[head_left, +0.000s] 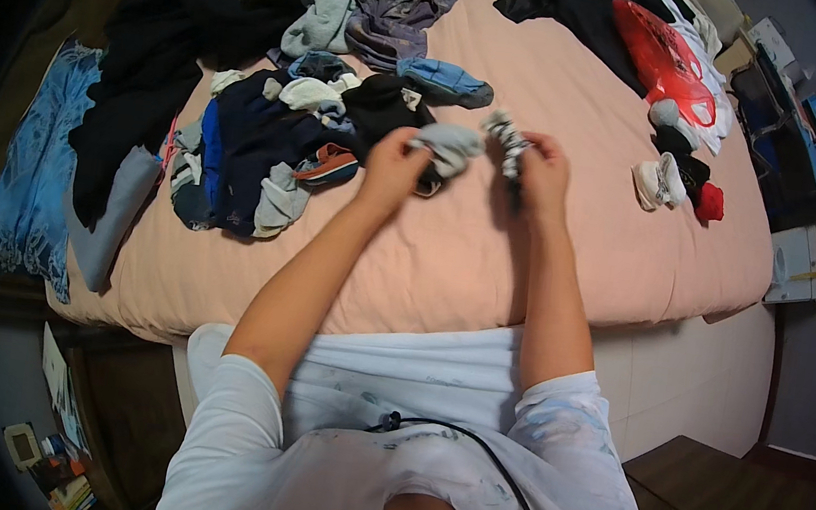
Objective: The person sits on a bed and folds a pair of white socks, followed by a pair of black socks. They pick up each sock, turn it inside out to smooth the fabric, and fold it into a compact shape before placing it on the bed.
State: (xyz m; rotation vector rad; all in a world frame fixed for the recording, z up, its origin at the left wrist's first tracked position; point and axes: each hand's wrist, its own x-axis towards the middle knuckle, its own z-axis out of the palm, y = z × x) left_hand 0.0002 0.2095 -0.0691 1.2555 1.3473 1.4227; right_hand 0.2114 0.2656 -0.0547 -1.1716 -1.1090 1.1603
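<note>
Over the peach bedspread [447, 270], my left hand [398, 168] pinches a light grey sock [453, 146] that sticks out to the right of the fingers. A short way across from it, my right hand [544, 180] is closed on a black-and-white patterned sock [508, 137], bunched up, with a dark part hanging below the fingers. The two socks are close but look apart. Left of my left hand lies a loose pile of small clothes: a navy garment [243, 156], a grey sock [283, 198], an orange-striped piece [329, 164] and a blue piece [445, 80].
Black clothing [166, 36] and a blue patterned cloth [40, 173] lie along the left. At the right are balled socks in white [658, 181] and red [710, 201], and a red plastic bag [656, 67]. A black cable [496, 456] crosses my shirt.
</note>
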